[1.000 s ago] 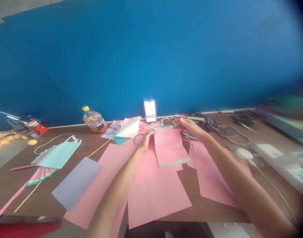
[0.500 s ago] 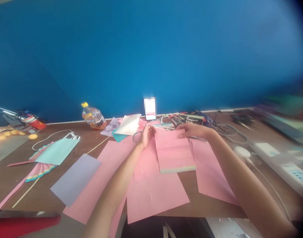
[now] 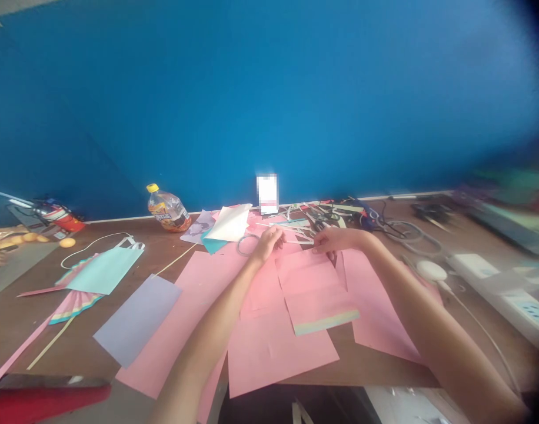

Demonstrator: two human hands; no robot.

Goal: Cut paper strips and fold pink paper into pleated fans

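A pink sheet of paper (image 3: 316, 285) with a pale yellow and blue strip along its near edge tilts over other pink paper. At its top right edge my right hand (image 3: 338, 240) pinches it, thumb and fingers closed. My left hand (image 3: 270, 242) has curled fingers at the sheet's upper left corner and appears closed on it; the fingertips are partly hidden. Beneath lies a larger pink sheet (image 3: 273, 353), with more pink paper (image 3: 379, 312) under my right forearm. A grey ring, perhaps a tape roll (image 3: 240, 246), rests just left of my left hand.
Left are a lilac sheet (image 3: 137, 318), a light blue mask (image 3: 108, 268) and a pleated paper fan (image 3: 77, 301). A bottle (image 3: 169, 211), a phone (image 3: 268, 194) and paper strips (image 3: 322, 215) line the wall. A power strip (image 3: 516, 300) and cables lie right. Another person's hand shows far left.
Both hands have come slightly nearer and lower, and the pink sheet's striped near edge has moved down toward me. At far left, another person's hand has come into view.
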